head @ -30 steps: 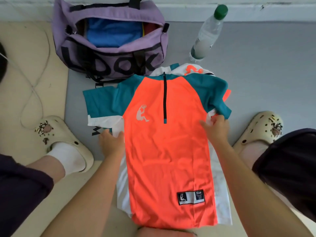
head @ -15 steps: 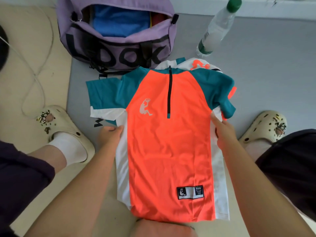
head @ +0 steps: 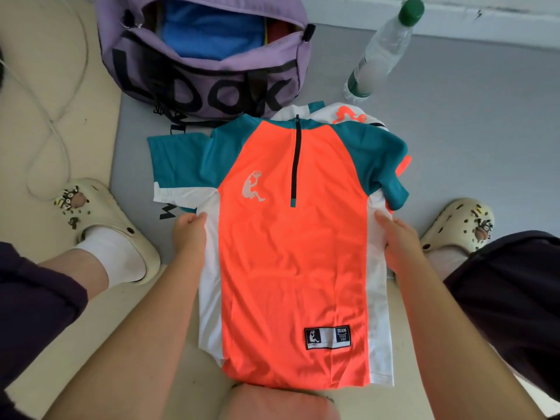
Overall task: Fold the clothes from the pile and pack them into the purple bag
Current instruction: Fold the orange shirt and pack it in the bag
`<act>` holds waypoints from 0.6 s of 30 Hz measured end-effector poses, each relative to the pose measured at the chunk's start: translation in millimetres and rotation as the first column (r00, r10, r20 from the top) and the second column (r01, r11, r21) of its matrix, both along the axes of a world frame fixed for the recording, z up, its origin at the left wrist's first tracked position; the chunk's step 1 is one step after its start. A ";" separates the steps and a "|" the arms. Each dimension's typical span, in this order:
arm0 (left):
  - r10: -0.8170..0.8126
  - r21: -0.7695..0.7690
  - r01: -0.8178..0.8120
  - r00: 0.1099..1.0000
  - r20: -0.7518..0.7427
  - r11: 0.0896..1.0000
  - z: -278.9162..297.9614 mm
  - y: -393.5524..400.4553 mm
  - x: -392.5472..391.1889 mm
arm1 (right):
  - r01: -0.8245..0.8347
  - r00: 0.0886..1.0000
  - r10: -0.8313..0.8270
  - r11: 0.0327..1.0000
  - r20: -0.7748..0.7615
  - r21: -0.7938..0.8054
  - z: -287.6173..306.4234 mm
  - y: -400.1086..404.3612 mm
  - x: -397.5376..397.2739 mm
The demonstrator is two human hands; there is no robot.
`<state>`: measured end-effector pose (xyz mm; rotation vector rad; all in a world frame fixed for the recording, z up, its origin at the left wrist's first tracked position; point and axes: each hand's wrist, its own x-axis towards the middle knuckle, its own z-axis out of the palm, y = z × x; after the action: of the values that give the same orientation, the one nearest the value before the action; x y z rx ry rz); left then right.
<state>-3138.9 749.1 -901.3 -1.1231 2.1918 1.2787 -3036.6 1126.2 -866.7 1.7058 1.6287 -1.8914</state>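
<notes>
An orange jersey (head: 291, 253) with teal sleeves, white side panels and a short black zip lies flat, front up, on the floor between my feet. My left hand (head: 189, 230) pinches its left white side panel below the sleeve. My right hand (head: 397, 237) grips the right white edge, where the teal sleeve is bunched. Another white garment (head: 342, 115) with an orange print peeks out under the collar. The purple bag (head: 212, 83) stands open behind the jersey, with blue folded cloth (head: 212, 31) inside.
A clear water bottle (head: 383, 50) with a green cap stands at the back right. My cream clogs sit at the left (head: 106, 219) and at the right (head: 457, 225). A white cable (head: 57, 122) loops over the beige mat at the left. A pink cloth (head: 278, 401) lies at the bottom edge.
Both hands have slid down from the sleeve seams to the white side panels. The jersey now lies smoother and a little wider. My view has moved closer and slightly down.
</notes>
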 end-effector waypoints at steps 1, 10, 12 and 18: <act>0.056 0.046 -0.057 0.998 0.022 0.997 3.0 -1.9 -1.9 | 0.026 0.999 -0.027 1.000 -0.022 -0.003 -2.0 3.4 0.5; 0.009 0.203 -0.040 0.989 0.150 0.978 21.0 -19.4 -7.8 | -0.127 0.990 0.128 0.992 -0.062 0.011 8.0 9.5 -2.9; 0.066 0.200 -0.066 0.998 0.007 0.978 27.3 -20.9 -20.8 | -0.127 0.984 0.137 0.987 -0.117 0.095 16.6 13.6 -9.8; -0.100 0.129 0.123 0.980 -0.170 0.984 52.7 -11.9 -50.1 | -0.280 0.954 0.300 0.900 -0.009 0.333 33.0 4.8 -51.7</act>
<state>-3189.0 737.1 -848.6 -0.8572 2.2057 1.4945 -3088.3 1131.0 -833.8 1.4076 2.1853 -1.6150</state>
